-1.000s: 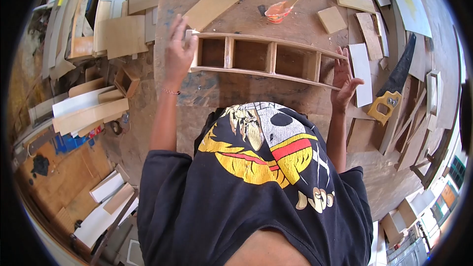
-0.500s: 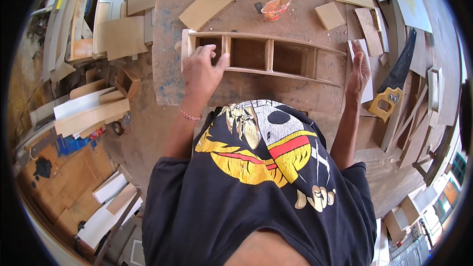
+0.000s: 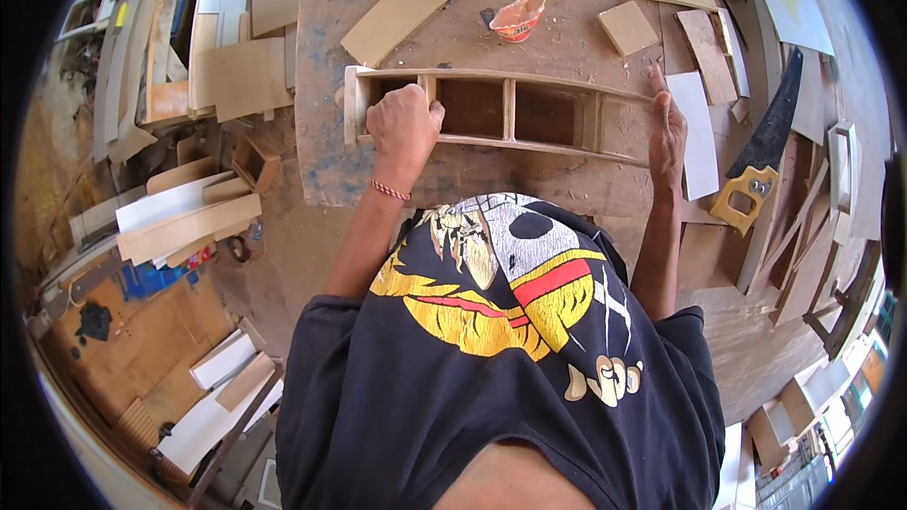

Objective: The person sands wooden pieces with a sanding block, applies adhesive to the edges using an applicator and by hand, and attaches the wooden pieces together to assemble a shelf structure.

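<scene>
A long narrow wooden frame (image 3: 509,110) with crosspieces and several compartments lies across the wooden table. Over its left compartment, at the edge nearer my body, my left hand (image 3: 404,128) is closed with the fingers curled down; its fingertips are hidden, so what it grips cannot be made out. A red beaded bracelet is on that wrist. At the frame's right end, my right hand (image 3: 667,137) is held upright on its edge with the fingers extended, its palm side against or very near the ends of the long side strips.
Beyond the frame are a curved board (image 3: 430,2) and a red cup (image 3: 517,19) with a stick in it. Wood blocks (image 3: 627,29), a white panel (image 3: 693,137) and a handsaw (image 3: 761,151) lie right. Board offcuts (image 3: 248,76) are stacked left.
My left hand went from beside the frame's left end onto its left compartment and closed. My right hand moved away from the right end, then back to it. The frame shifted slightly left.
</scene>
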`<move>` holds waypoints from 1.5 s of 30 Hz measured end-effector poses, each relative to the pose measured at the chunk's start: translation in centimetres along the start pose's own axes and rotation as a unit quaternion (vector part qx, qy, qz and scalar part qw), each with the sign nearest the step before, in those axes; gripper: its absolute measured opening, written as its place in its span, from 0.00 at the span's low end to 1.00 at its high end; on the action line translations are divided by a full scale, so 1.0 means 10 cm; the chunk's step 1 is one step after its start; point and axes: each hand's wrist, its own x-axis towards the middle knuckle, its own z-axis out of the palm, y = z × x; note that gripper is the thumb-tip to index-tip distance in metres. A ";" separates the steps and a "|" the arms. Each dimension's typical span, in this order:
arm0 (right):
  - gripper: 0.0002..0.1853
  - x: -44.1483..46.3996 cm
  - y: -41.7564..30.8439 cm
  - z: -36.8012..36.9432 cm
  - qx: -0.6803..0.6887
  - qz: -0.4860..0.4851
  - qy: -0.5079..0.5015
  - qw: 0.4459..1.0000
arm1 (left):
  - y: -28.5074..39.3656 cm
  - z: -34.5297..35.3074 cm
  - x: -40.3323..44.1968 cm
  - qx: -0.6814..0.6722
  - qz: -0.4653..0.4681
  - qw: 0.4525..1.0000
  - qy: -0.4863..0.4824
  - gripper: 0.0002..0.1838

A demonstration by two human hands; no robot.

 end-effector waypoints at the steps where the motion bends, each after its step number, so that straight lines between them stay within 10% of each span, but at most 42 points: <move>1: 0.41 -0.01 0.00 0.00 -0.003 0.001 -0.009 1.000 | 0.01 -0.01 0.01 -0.016 -0.014 0.999 -0.024 0.18; 38: 0.45 0.03 0.00 0.00 -0.039 0.014 -0.031 0.999 | -0.02 0.07 0.06 -0.052 -0.005 0.999 -0.011 0.13; 45: 0.44 0.03 -0.04 -0.01 -0.038 0.013 -0.035 0.999 | -0.13 0.01 -0.03 -0.068 -0.013 0.998 -0.001 0.27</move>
